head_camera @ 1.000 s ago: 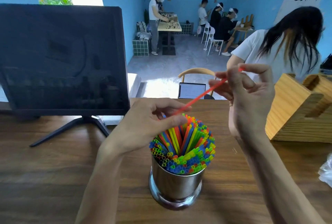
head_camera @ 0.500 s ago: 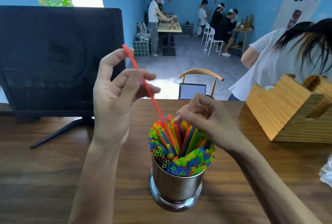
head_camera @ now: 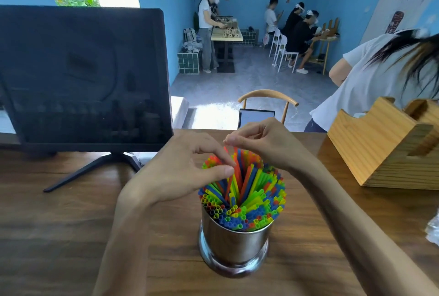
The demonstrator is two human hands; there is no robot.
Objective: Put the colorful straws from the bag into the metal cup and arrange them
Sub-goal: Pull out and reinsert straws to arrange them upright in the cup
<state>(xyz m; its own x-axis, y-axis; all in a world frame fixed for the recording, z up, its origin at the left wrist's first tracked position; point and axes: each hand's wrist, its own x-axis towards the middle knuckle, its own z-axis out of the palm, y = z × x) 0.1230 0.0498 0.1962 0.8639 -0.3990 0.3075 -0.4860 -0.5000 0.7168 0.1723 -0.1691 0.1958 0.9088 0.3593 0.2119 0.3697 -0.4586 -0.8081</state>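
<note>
Steel cup (head_camera: 234, 245) stands on the wooden desk (head_camera: 59, 224), near its front edge, packed close to full with colourful straws (head_camera: 251, 198): green, yellow, blue, orange and red. Most straws lean outward in a fan, open ends toward the camera. A few at the back stand taller and more upright.

Left hand (head_camera: 183, 172): its grip is a thumb-and-forefinger pinch on an orange straw (head_camera: 229, 186) at the centre of the bundle, the lower part of the straw already among the others.

Right hand (head_camera: 263, 143): fingers curled over the tall straws at the back, fingertips (head_camera: 229, 140) meeting just above a straw tip. It looks like a pinch, but I cannot tell whether anything is truly held there.

Bag: not identifiable with certainty. A bit of clear crinkled plastic (head_camera: 433, 231) shows at the right frame edge, well apart from the cup; contents not visible.

Judgement on progress: loading appears almost finished, since the cup has little room left. Current step looks like seating a last straw and beginning the arranging. Remaining: level the tall straws, even out the fan, and check the bag for leftovers.
</note>
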